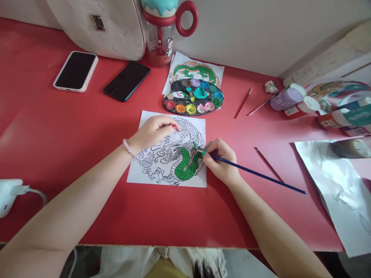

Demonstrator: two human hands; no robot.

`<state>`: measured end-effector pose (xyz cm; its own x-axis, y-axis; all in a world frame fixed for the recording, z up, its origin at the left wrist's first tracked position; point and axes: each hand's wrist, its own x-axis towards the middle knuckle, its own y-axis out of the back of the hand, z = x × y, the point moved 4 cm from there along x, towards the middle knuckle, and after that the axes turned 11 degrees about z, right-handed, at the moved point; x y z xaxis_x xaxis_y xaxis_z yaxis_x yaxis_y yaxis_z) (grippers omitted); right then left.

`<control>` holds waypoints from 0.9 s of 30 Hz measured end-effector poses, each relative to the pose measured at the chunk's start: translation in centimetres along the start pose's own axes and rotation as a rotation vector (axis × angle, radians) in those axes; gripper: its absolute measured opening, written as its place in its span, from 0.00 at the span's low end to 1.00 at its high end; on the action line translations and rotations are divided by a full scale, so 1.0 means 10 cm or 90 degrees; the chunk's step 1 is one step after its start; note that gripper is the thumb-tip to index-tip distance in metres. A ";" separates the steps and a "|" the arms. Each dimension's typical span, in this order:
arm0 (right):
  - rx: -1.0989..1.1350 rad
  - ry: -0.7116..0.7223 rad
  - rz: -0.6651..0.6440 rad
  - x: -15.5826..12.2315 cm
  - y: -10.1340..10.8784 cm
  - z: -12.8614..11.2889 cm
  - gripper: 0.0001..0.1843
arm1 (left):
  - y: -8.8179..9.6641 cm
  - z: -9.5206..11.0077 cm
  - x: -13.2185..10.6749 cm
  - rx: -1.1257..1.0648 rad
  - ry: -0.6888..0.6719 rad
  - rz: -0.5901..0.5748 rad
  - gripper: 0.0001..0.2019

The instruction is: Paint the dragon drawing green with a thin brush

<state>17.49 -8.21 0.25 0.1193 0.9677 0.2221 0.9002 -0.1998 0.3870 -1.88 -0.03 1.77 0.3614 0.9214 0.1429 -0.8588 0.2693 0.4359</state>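
Note:
A white sheet with a line-drawn dragon [153, 150] lies on the red table, part of the dragon's body painted green. My right hand [222, 160] is closed in a pen-like grip round a long blue paintbrush [257, 175]. The brush tip touches the drawing near the green section at its right side. My left hand [153, 131], with a pink bead bracelet [127, 148] at the wrist, rests on the sheet's upper left. Its fingers are loosely bent and hold nothing. Just behind the sheet sits a paint palette [193, 96] with several colours in its wells.
Beneath the palette's back edge is a painted dragon picture [199, 65]. A lidded cup [159, 42], a phone [127, 81] and a white-framed device [77, 71] stand or lie farther back. To the right are several paint bottles [285, 98], a thin brush [269, 164] and a silvery sheet [327, 185].

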 end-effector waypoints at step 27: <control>-0.011 -0.002 -0.002 0.02 -0.01 -0.02 0.09 | -0.01 0.01 0.00 0.034 -0.023 -0.001 0.12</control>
<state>17.31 -8.05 0.39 0.1179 0.9687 0.2186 0.8934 -0.1995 0.4025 -1.76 -0.07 1.82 0.3768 0.9098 0.1741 -0.8378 0.2547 0.4829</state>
